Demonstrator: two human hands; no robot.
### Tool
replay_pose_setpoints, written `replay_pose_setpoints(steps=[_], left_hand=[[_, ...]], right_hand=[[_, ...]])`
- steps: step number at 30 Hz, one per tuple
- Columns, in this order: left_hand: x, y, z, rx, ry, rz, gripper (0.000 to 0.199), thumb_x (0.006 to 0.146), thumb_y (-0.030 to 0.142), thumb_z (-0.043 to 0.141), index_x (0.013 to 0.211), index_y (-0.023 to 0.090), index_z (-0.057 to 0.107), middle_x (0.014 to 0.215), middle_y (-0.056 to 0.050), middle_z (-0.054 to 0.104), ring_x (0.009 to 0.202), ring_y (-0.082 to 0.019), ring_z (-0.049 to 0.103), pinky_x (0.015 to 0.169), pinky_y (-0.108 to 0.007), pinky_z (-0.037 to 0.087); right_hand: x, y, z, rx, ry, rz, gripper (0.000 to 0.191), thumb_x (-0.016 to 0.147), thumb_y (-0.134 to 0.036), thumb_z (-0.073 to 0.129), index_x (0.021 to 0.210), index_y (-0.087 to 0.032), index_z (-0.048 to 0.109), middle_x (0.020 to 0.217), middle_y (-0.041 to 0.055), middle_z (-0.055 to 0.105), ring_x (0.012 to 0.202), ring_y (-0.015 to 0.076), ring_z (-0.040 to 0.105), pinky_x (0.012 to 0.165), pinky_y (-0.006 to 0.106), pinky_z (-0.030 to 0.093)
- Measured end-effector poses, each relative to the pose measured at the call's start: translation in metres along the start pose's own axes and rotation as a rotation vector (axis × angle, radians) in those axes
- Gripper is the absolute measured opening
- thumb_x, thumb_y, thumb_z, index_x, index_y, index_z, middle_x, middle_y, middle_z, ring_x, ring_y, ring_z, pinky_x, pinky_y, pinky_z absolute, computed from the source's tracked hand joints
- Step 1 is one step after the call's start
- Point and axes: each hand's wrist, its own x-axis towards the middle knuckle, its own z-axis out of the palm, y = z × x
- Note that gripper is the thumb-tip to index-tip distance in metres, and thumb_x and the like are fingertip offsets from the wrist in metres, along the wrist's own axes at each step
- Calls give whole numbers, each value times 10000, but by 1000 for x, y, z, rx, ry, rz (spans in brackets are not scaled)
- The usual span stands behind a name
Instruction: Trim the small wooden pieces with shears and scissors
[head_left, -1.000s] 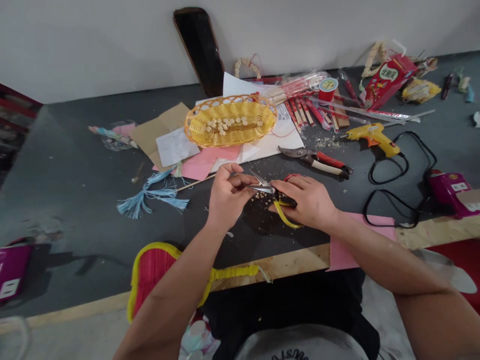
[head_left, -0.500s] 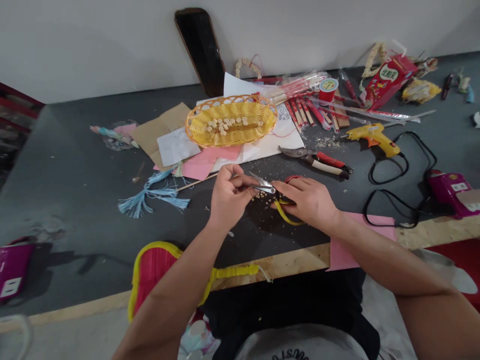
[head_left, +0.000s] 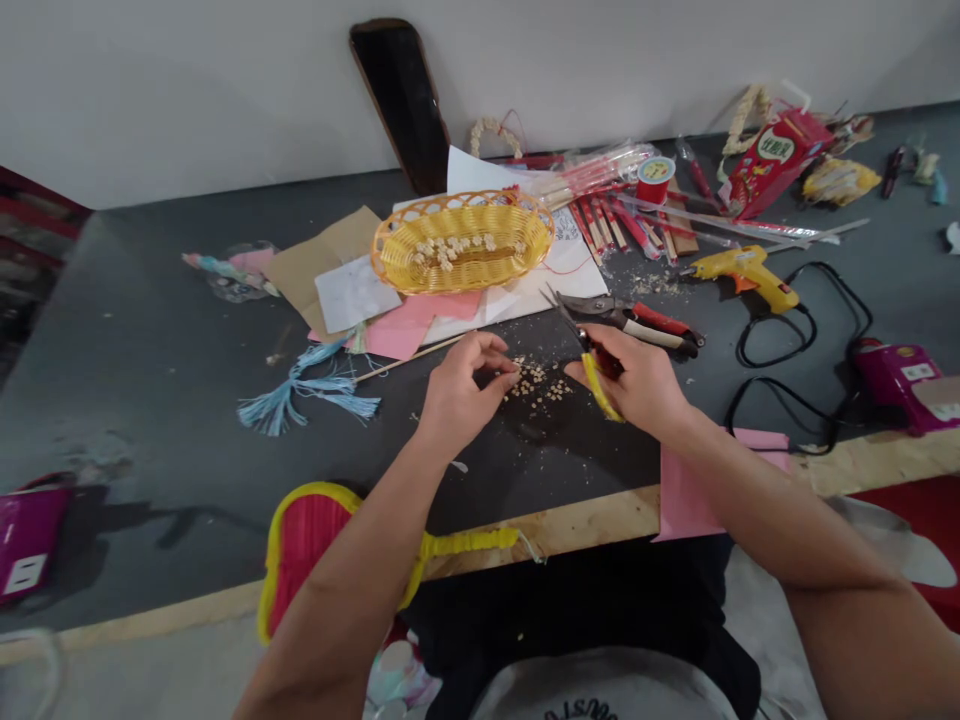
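Observation:
My right hand (head_left: pixel 630 378) is closed round the yellow-wrapped handle of a pair of scissors (head_left: pixel 568 316), whose slightly parted blades point up and left. My left hand (head_left: pixel 466 388) has thumb and forefinger pinched together at the left edge of a scatter of small tan pieces (head_left: pixel 551 384); what it pinches is too small to make out. Behind both hands, a yellow woven basket (head_left: pixel 465 270) holds small pale clusters. A thin stick (head_left: pixel 409 360) lies behind my left hand, beside a blue tassel (head_left: pixel 300 393).
Red-and-white pruning shears (head_left: pixel 652 325) lie just behind my right hand. Farther right are a yellow glue gun (head_left: pixel 746 275) with a black cable and a red drink carton (head_left: pixel 780 165). A phone (head_left: pixel 401 105) leans on the wall. A red-and-yellow object (head_left: pixel 311 530) overlaps the front edge.
The scissors and my right hand have swung right and away from my left hand, turning the blades upward. The small pieces between the hands now show more fully.

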Motion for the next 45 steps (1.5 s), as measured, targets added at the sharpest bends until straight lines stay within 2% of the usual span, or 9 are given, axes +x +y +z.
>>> replay_pose_setpoints(steps=[3, 7, 10, 16, 19, 25, 34, 40, 45], left_hand=[[1, -1, -1, 68, -59, 41, 304, 714, 108, 701, 982, 235, 635, 823, -8, 743, 861, -221, 673, 864, -378, 491], [4, -4, -4, 165, 0, 141, 198, 779, 101, 604, 876, 247, 696, 868, -37, 735, 889, -247, 637, 869, -397, 481], [7, -11, -7, 242, 19, 220, 238, 794, 88, 557, 850, 253, 720, 894, -55, 738, 896, -276, 626, 907, -444, 451], [8, -19, -3, 351, -51, 300, 326, 813, 67, 474, 848, 250, 742, 882, -72, 719, 910, -286, 616, 886, -457, 430], [7, -18, -2, 365, -22, 292, 263, 807, 75, 514, 793, 249, 711, 867, -66, 720, 902, -290, 608, 881, -457, 424], [11, -19, -9, 429, 72, 279, 120, 793, 136, 631, 819, 243, 678, 894, -59, 735, 881, -294, 605, 874, -458, 419], [9, -13, -13, 705, 23, 202, 267, 898, 166, 476, 992, 203, 723, 1015, -113, 740, 1010, -321, 600, 906, -484, 432], [7, -11, -10, 761, -13, 176, 245, 914, 213, 490, 953, 206, 733, 992, -129, 736, 999, -334, 587, 900, -500, 414], [7, -11, -2, 657, -42, 214, 213, 909, 203, 519, 921, 226, 730, 987, -93, 740, 982, -302, 600, 906, -473, 410]], right_hand=[[2, 3, -2, 47, 18, 47, 433, 904, -514, 595, 1151, -165, 659, 788, 28, 672, 660, 150, 572, 620, 263, 435], [2, 3, -1, 54, 3, 46, 429, 901, -518, 591, 1137, -167, 662, 748, 19, 647, 638, 142, 547, 613, 261, 426], [1, 2, -1, 54, -2, 37, 423, 901, -509, 596, 1133, -161, 661, 729, 17, 639, 633, 141, 541, 613, 262, 425], [1, 2, 1, 17, -21, 1, 398, 897, -471, 614, 1122, -147, 666, 755, 26, 655, 639, 140, 557, 616, 259, 424], [0, 2, 2, 7, -24, 3, 399, 899, -474, 610, 1127, -151, 664, 764, 31, 662, 646, 144, 565, 620, 262, 427], [0, 2, 1, -4, -30, -7, 395, 901, -478, 607, 1118, -153, 666, 758, 28, 663, 635, 140, 558, 615, 258, 416], [-2, 2, 3, -12, -74, -26, 373, 914, -472, 606, 1109, -162, 671, 733, 19, 635, 639, 136, 557, 599, 256, 382], [-1, 0, 3, -18, -111, -28, 363, 893, -435, 642, 1134, -164, 672, 731, 9, 635, 631, 132, 556, 597, 254, 382], [-1, -2, 3, -28, -116, -35, 352, 891, -414, 647, 1131, -158, 676, 724, 6, 637, 630, 132, 562, 596, 253, 380]])
